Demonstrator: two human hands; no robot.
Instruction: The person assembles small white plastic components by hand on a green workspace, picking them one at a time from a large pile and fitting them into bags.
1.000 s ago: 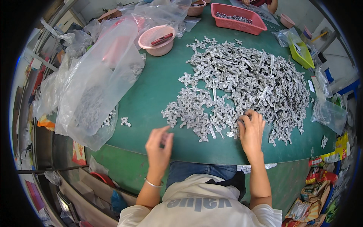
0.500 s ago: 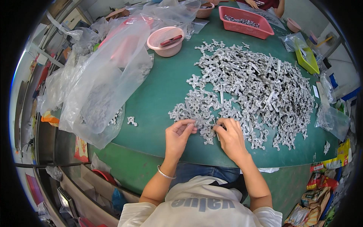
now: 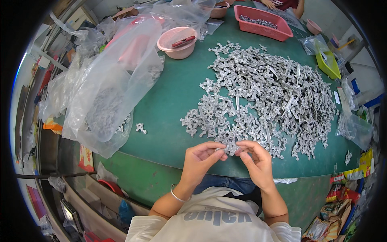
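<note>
At the near edge of a heap of small silver metal castings, my two hands face each other, a short gap apart. My left hand is closed in a pinch, with a bit of a silver casting showing at its fingertips. The thumb and fingers of my right hand are also drawn together. What they grip is largely hidden among more castings between the hands. A single casting lies apart on the green table, to the left.
Clear plastic bags with castings spread over the left side. A pink bowl with a red-handled tool stands behind. Farther back are a pink tray of metal parts and another person's hand. At right sits a yellow-green bin.
Both hands have moved nearer to me and a little to the right, off the heap's front part. The right hand has turned, so its fingers now point toward the left hand.
</note>
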